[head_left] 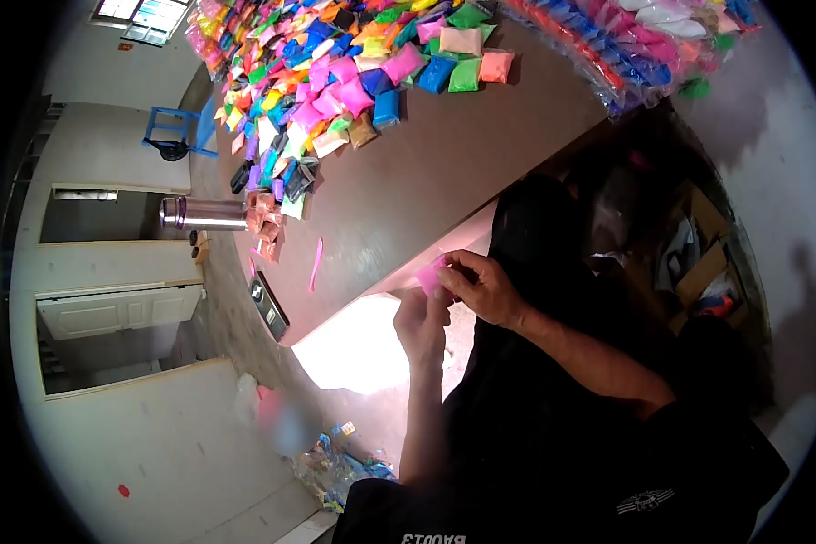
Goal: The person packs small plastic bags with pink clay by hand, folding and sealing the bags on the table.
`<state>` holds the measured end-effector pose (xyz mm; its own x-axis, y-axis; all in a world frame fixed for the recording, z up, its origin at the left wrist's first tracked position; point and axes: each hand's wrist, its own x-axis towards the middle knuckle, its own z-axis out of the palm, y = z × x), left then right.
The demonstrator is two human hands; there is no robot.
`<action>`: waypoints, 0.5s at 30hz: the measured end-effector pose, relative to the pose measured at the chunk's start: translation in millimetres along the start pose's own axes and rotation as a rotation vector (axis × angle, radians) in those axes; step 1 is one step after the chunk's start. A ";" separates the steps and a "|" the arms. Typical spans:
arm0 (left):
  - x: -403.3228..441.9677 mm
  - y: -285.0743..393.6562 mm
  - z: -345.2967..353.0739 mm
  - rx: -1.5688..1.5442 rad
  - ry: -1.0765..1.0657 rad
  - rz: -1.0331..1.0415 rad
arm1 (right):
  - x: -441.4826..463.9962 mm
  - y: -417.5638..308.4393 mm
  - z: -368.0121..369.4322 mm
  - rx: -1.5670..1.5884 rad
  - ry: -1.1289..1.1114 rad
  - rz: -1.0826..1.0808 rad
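Note:
A small pink packet [431, 275] is pinched between my two hands, just off the near edge of the brown table [408, 190]. My left hand [422, 322] grips its lower part from below, fingers closed. From the right, my right hand [482, 286] pinches the packet's upper right edge between thumb and fingers. Across the table's far part lies a large pile of small coloured packets [335, 86]. A thin pink strip [315, 264] lies alone on the tabletop, to the left of my hands.
A metal flask [204, 214] lies beside brownish packets [264, 222] at the table's left. Near that edge is a dark phone-like object [267, 304]. Bagged coloured packets [607, 54] cover the far right. Open cardboard boxes [703, 272] stand right, and plastic litter [340, 471] lies on the floor.

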<state>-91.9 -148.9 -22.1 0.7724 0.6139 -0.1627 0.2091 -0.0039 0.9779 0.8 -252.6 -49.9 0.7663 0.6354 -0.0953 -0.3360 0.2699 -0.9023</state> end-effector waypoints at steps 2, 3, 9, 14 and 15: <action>1.4 -2.9 -2.2 -0.002 -0.021 0.049 | 0.3 0.5 -1.0 0.010 -0.006 -0.013; 1.3 -1.9 -1.9 -0.001 -0.023 0.047 | -0.3 -1.8 -2.1 0.019 -0.017 -0.005; 0.1 0.8 -1.2 -0.130 -0.019 -0.049 | -0.8 4.1 -3.9 -0.053 -0.007 -0.053; 1.6 -4.2 -10.5 -0.075 -0.046 -0.014 | -2.5 -0.6 -0.5 -0.048 0.008 -0.039; 2.0 -5.6 -10.9 -0.075 -0.047 -0.014 | -0.8 2.9 -1.8 -0.044 0.008 -0.045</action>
<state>-98.0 -139.1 -26.5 0.7971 0.5761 -0.1809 0.1759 0.0651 0.9823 0.1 -253.6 -53.2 0.7846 0.6173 -0.0571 -0.2766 0.2662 -0.9234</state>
